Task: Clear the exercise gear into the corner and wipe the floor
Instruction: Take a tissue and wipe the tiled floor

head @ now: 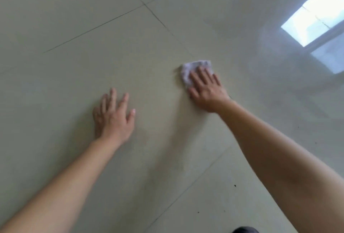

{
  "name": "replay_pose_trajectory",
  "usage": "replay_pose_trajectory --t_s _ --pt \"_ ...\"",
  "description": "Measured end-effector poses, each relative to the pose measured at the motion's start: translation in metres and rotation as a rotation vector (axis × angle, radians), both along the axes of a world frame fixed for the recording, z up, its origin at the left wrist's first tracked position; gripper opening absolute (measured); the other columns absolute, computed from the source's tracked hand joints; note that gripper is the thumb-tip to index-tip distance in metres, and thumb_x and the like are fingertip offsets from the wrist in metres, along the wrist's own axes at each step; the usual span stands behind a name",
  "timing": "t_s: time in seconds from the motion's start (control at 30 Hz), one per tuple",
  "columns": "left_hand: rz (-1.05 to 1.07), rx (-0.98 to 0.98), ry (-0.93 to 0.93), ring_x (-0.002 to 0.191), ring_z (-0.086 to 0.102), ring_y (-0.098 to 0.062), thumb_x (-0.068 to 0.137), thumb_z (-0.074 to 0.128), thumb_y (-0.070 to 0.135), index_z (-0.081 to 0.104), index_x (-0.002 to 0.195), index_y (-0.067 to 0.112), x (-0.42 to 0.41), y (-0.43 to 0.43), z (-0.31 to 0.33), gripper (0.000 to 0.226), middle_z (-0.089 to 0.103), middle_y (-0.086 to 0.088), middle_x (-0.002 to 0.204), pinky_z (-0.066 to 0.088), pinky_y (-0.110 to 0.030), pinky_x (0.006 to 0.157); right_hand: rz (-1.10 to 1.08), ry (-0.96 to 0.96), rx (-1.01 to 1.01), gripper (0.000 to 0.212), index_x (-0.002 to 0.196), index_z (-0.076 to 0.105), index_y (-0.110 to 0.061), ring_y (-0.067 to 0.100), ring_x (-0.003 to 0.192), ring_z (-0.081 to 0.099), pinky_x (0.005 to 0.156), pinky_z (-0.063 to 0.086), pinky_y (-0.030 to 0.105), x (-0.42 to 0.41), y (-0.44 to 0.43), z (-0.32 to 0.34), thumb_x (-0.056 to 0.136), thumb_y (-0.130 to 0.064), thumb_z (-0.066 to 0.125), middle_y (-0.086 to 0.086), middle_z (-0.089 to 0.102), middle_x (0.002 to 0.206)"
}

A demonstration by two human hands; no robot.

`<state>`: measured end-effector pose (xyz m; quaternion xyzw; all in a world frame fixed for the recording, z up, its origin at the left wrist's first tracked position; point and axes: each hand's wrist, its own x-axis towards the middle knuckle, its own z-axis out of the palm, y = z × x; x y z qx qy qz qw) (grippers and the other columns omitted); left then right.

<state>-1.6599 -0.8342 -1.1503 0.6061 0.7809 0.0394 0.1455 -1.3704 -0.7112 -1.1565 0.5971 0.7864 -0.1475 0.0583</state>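
Cloth [193, 70]: a small pale cloth is laid flat on the floor [74, 28], just beside a crossing of tile joints.
Right hand [206, 89]: pressed flat on the cloth, fingers straight.
Left hand [113, 115]: spread with fingers apart, left of the cloth; nothing is held.
Window reflection [316, 15]: seen right of the cloth.

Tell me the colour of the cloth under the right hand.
White, faintly greyish; the cloth shows in the head view, pressed flat by the right hand.
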Motion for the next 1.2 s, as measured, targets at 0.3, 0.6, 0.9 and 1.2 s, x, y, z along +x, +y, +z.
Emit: replay_pose_trajectory --t_s 0.3,0.6,0.9,1.2 --pt "-0.088 0.057 0.029 0.14 0.033 -0.038 0.089 0.041 0.034 0.054 0.138 0.025 0.068 -0.048 -0.02 0.051 0.04 -0.011 0.152 0.018 -0.066 0.11 -0.113 0.03 -0.023 0.063 0.159 -0.002 -0.032 0.021 0.151 -0.022 0.121 -0.018 0.038 -0.014 -0.109 -0.009 0.103 -0.051 0.021 0.005 -0.017 0.165" --pt "-0.071 0.152 0.058 0.142 0.03 -0.039 0.093 0.038 0.033 0.05 0.141 0.021 0.069 -0.053 -0.029 0.05 0.039 -0.015 0.153 0.016 -0.063 0.112 -0.218 -0.086 -0.081 0.069 0.158 -0.001 -0.037 0.018 0.153 -0.015 0.123 -0.01 0.039 0.137 -0.126 0.003 0.096 -0.065 0.012 0.0 -0.014 0.166" --pt "0.008 0.037 0.037 0.141 0.03 -0.041 0.09 0.037 0.033 0.051 0.139 0.017 0.078 -0.047 -0.011 0.054 0.038 -0.016 0.152 0.022 -0.066 0.108 -0.286 0.023 -0.106 0.067 0.157 -0.013 -0.026 0.026 0.147 -0.032 0.119 -0.022 0.042 0.027 -0.113 0.001 0.103 -0.056 0.014 0.009 -0.031 0.159" --pt "-0.196 -0.246 0.012 0.15 0.002 -0.032 0.097 0.043 0.044 0.013 0.154 0.04 0.183 -0.001 0.02 0.064 -0.004 -0.001 0.165 0.017 -0.056 0.117 -0.099 -0.035 -0.133 0.067 0.158 -0.003 -0.032 0.014 0.147 -0.026 0.12 -0.017 0.038 0.146 -0.031 0.006 0.1 -0.061 0.014 -0.002 -0.028 0.157"
